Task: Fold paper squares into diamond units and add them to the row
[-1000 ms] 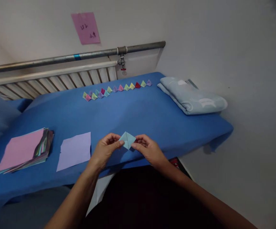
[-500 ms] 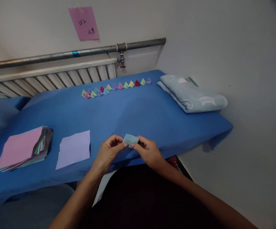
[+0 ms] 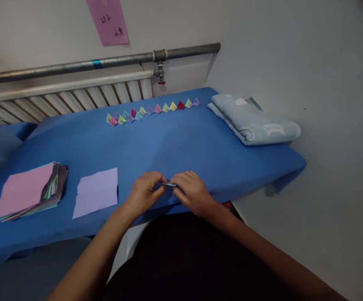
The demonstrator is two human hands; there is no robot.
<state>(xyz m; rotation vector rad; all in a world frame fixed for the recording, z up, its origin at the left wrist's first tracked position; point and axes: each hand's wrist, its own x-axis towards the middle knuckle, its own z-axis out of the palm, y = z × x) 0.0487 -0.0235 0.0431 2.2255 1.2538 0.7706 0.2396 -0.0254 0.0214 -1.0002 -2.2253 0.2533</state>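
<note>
A small light-blue folded paper point(image 3: 169, 184) is seen nearly edge-on between my hands, above the front part of the blue-covered bed. My left hand point(image 3: 145, 192) pinches its left end between thumb and fingers. At its right end, my right hand point(image 3: 194, 192) grips it, with the fingers curled over the top and the thumb below. A lavender sheet point(image 3: 96, 193) lies flat to the left of my hands. Further left is a stack of coloured paper with a pink sheet point(image 3: 26, 190) on top.
Small folded paper pieces point(image 3: 158, 108) in many colours form a row along the back of the blue sheet point(image 3: 131, 146). A folded light-blue blanket point(image 3: 253, 121) lies at the right. Behind the bed are a radiator point(image 3: 106, 94) and a metal pipe point(image 3: 125, 60).
The light-blue paper has turned from showing its flat face to nearly edge-on. My right fingers have come over its right end. The view has shifted slightly.
</note>
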